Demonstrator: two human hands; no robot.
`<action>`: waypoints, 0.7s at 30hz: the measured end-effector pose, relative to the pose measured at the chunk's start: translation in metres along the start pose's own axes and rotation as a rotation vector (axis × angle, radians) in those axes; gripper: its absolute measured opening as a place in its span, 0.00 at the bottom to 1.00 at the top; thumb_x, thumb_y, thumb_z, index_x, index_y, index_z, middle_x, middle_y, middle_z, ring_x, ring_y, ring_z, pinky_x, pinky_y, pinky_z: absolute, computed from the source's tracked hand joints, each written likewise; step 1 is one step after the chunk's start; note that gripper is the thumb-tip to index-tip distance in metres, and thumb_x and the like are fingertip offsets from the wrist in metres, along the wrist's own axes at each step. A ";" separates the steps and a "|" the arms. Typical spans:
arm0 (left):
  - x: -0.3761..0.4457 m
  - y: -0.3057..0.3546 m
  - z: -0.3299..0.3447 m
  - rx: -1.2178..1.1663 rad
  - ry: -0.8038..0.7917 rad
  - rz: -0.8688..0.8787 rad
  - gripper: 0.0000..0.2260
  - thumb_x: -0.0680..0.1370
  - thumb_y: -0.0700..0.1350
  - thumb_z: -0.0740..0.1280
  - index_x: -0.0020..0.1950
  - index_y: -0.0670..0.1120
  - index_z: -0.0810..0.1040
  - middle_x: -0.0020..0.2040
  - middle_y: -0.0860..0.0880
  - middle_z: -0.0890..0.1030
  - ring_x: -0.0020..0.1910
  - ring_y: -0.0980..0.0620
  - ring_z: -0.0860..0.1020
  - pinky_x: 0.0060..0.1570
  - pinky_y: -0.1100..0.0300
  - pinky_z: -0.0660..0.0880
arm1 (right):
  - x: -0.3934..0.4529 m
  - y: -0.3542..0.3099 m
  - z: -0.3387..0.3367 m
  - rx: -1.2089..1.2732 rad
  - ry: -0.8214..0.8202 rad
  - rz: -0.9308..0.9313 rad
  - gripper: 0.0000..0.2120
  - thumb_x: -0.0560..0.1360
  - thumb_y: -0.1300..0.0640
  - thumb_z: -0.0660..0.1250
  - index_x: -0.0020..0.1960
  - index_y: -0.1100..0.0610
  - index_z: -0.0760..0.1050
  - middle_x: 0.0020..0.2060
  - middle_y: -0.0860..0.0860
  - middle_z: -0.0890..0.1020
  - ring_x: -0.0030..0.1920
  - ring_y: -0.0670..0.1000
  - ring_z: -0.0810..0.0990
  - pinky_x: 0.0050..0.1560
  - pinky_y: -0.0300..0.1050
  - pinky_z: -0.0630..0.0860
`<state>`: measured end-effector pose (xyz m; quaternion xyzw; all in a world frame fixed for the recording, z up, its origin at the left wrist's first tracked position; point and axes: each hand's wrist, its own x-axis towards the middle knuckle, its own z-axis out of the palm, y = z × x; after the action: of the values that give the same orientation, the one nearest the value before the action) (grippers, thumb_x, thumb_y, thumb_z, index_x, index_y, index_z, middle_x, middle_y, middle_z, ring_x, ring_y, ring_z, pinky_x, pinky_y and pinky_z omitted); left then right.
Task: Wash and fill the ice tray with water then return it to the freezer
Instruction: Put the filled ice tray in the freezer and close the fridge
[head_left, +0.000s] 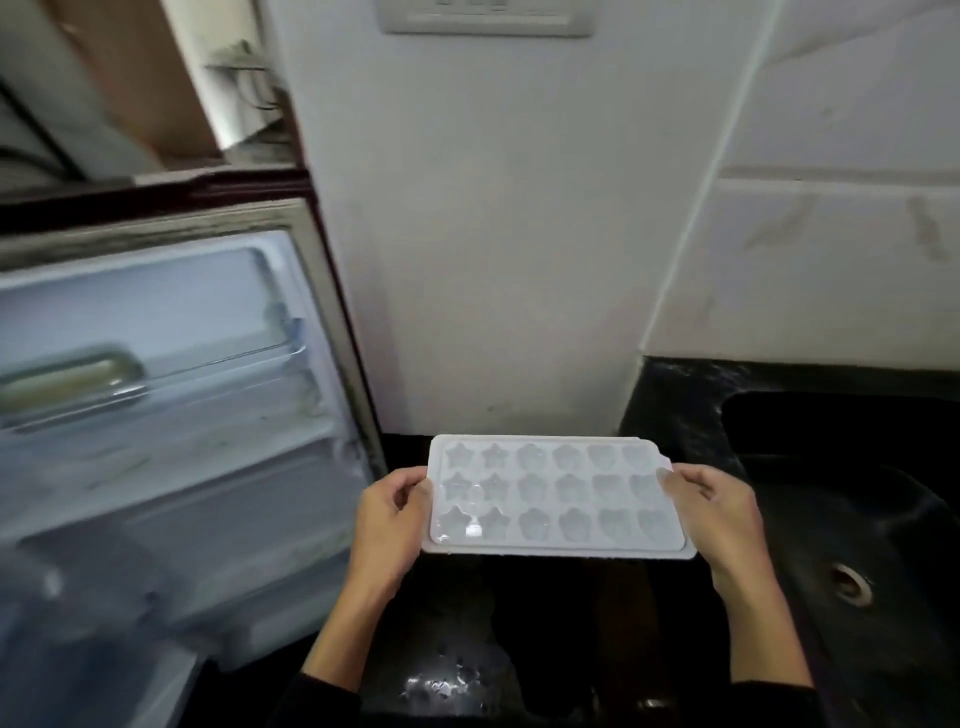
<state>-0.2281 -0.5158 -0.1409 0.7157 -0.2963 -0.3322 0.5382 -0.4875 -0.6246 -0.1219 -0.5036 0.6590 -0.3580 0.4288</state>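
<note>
A white ice tray (558, 499) with star- and heart-shaped cells is held level above the black counter, in front of the white wall. My left hand (387, 512) grips its left short edge, thumb on top. My right hand (709, 512) grips its right short edge in the same way. A clear lid seems to cover the cells, with glints of water at the lower left. To the left the freezer (171, 364) stands open, its pale interior lit.
A greenish container (67, 382) lies on the freezer's shelf. A black sink (852, 519) with a round drain (852, 584) sits at the right. The black counter (467, 649) below the tray is wet. A switch plate (485, 18) is on the wall above.
</note>
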 end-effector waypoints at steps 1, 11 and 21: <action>-0.002 -0.001 -0.009 -0.012 0.044 -0.006 0.11 0.77 0.38 0.64 0.42 0.52 0.82 0.38 0.52 0.85 0.40 0.52 0.82 0.42 0.56 0.77 | 0.002 -0.005 0.010 -0.002 -0.044 -0.028 0.03 0.75 0.54 0.69 0.48 0.51 0.78 0.41 0.46 0.81 0.44 0.47 0.80 0.49 0.49 0.77; -0.060 -0.034 -0.100 -0.011 0.517 -0.181 0.07 0.78 0.41 0.65 0.48 0.49 0.82 0.44 0.52 0.85 0.46 0.52 0.83 0.53 0.47 0.79 | -0.008 -0.040 0.135 -0.071 -0.572 -0.203 0.05 0.73 0.53 0.70 0.48 0.52 0.80 0.41 0.49 0.85 0.45 0.51 0.83 0.52 0.52 0.79; -0.137 -0.071 -0.216 -0.005 0.921 -0.302 0.06 0.76 0.45 0.68 0.47 0.54 0.83 0.43 0.48 0.85 0.46 0.48 0.83 0.50 0.45 0.79 | -0.107 -0.076 0.290 -0.194 -1.044 -0.377 0.06 0.69 0.59 0.75 0.45 0.52 0.80 0.40 0.49 0.85 0.42 0.52 0.84 0.49 0.52 0.80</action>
<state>-0.1341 -0.2676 -0.1454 0.8222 0.0807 -0.0560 0.5607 -0.1782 -0.5500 -0.1402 -0.7600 0.2882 -0.0696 0.5784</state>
